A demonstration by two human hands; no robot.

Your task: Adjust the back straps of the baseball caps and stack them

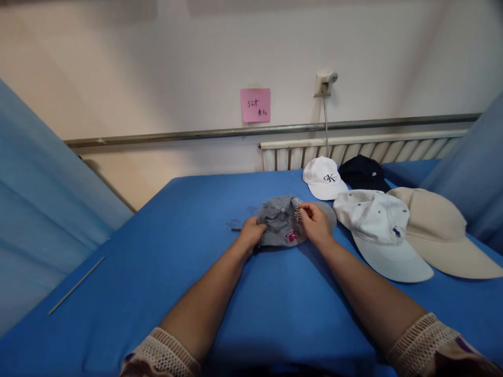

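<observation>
Gray cap (277, 222) sat on the blue-covered table (176, 272), between both hands. Left hand (250, 234) gripped its left edge; right hand (315, 222) had fingertips pinched at the striped patch (297, 209) near the brim. White GK-marked cap (323, 177) lay beyond, to the right.

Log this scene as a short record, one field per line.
left hand: grips gray cap opposite its brim
right hand: fingers at the cap's striped part, exact grip unclear
other caps: white cap, dark cap, pale cap with dark emblem, beige cap
surface: blue cover
far left: thin stick
wall: pink note, socket with plug
</observation>
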